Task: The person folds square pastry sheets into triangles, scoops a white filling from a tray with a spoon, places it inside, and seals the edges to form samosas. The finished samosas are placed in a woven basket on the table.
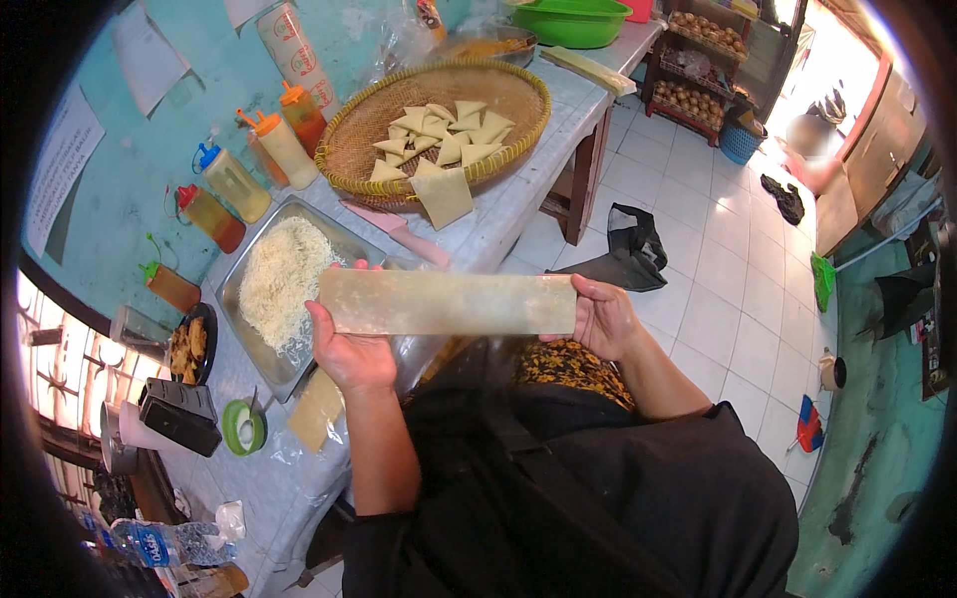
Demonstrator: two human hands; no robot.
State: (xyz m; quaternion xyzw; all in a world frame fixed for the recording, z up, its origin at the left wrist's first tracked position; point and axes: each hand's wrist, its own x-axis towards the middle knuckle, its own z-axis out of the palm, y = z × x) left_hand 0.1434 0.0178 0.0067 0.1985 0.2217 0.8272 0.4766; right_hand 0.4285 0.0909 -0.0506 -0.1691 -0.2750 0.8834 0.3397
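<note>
A long pale strip of pastry wrapper (447, 304) is stretched level between my hands, above the table's near edge. My left hand (351, 344) grips its left end, thumb in front. The right end is pinched by my right hand (604, 317). Just beyond my left hand, a metal tray (243, 261) holds a heap of white shreds (286, 279). A pink knife (404, 234) lies between the tray and a round woven basket (344, 149). Folded triangular pastries (454, 135) fill the basket's middle, and a flat wrapper (442, 197) hangs over its near rim.
Sauce bottles (234, 182) line the wall behind the tray. More wrapper (317, 409) lies on plastic near my left forearm, beside a small green-rimmed container (244, 427). A plate of fried food (207, 339) and a water bottle (169, 543) stand left. A black bag (633, 249) lies on the tiled floor.
</note>
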